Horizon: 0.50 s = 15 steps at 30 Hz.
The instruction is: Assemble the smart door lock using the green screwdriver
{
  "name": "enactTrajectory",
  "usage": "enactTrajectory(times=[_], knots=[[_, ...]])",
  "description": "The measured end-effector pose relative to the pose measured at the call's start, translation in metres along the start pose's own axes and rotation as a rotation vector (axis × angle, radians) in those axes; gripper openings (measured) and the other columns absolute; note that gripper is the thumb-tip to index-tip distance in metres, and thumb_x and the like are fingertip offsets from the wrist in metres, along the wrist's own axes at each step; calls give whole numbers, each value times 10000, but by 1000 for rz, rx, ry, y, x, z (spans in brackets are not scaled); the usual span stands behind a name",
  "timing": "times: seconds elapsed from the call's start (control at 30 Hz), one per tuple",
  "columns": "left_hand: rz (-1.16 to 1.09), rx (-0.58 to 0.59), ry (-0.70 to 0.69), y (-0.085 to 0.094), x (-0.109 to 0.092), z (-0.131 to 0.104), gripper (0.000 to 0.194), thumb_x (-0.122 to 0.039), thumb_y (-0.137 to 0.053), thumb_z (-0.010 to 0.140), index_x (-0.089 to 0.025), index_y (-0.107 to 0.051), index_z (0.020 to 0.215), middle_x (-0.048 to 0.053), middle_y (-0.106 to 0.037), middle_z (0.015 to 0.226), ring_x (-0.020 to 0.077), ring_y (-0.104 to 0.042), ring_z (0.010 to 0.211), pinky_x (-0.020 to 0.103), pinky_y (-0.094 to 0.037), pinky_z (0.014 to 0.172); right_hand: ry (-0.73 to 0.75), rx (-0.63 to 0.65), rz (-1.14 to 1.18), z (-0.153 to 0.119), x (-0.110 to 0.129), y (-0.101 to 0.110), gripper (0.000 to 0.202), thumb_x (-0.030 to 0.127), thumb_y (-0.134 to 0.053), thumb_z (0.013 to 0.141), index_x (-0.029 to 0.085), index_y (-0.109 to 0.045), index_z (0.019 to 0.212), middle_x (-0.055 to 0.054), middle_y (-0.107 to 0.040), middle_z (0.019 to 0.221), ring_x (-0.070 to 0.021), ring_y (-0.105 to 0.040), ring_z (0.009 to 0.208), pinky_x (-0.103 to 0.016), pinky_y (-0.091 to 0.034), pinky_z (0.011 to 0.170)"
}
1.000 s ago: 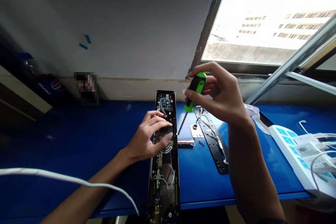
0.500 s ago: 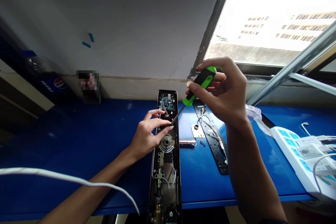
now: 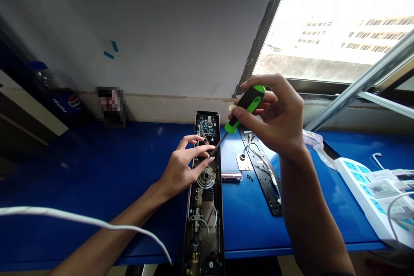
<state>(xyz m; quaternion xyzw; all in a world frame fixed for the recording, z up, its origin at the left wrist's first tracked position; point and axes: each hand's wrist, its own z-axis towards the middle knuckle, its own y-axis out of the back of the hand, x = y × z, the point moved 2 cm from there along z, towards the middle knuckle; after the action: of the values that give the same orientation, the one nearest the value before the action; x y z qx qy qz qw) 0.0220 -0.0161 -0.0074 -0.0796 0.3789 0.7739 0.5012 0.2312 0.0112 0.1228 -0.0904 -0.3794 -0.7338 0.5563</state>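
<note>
My right hand [image 3: 274, 112] grips a green and black screwdriver [image 3: 247, 105] by its handle, thumb and fingers wrapped round it. The shaft slants down and left into a long, narrow open metal housing that looks like an electronic door lock [image 3: 221, 198]. At the screwdriver's tip, my left hand [image 3: 186, 161] pinches with thumb and fingers; what lies between them is too small to make out. Beyond those fingers a blue circuit board [image 3: 207, 126] with thin wires sits in the housing. Just nearer is a round metal part with a square hole [image 3: 206, 176].
Right of the housing lie a black perforated plate [image 3: 267, 194] with a wrapped cable, a small metal plate [image 3: 244, 162], several tiny screws [image 3: 250, 178] and a shiny tube-like item [image 3: 232, 177]. A white power strip [image 3: 359, 194] stands far right. A white cable [image 3: 97, 222] crosses the left foreground.
The left thumb and index finger have parted slightly at the screwdriver tip. The screwdriver handle has shifted very slightly down; the housing stays in place.
</note>
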Motion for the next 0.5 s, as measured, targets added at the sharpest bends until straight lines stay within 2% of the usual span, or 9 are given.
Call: enactTrajectory(times=[0.07, 0.17, 0.3, 0.5], knots=[[23, 0, -34, 0, -2, -1, 296, -226, -733, 949, -223, -734, 1245, 80, -741, 1042, 277, -702, 1199, 465, -600, 1009, 8, 1, 18, 0, 1, -1, 341, 380, -726, 917, 301, -570, 1209, -17, -682, 983, -206, -745, 883, -369, -666, 718], [17, -15, -56, 0, -6, -3, 270, -215, -717, 958, -215, -735, 1227, 99, -701, 1189, 242, -763, 1065, 437, -629, 993, -6, 3, 48, 1, 5, -2, 343, 355, -743, 905, 297, -581, 1201, -13, -683, 973, -200, -743, 864, -372, -670, 716], [33, -44, -58, 0, -7, -5, 292, -202, -716, 959, -223, -718, 1250, 89, -679, 1231, 195, -785, 943, 410, -640, 994, -77, 24, 93, 1, 3, 1, 429, 376, -768, 887, 301, -571, 1260, -10, -699, 994, -215, -755, 906, -382, -688, 757], [23, -27, -42, -2, -2, -7, 356, -202, -693, 975, -252, -668, 1326, 85, -616, 1287, 182, -771, 992, 371, -649, 974, -30, 109, 126, 1, -5, 0, 556, 336, -722, 915, 286, -483, 1415, -33, -724, 1100, -246, -755, 1079, -386, -689, 879]])
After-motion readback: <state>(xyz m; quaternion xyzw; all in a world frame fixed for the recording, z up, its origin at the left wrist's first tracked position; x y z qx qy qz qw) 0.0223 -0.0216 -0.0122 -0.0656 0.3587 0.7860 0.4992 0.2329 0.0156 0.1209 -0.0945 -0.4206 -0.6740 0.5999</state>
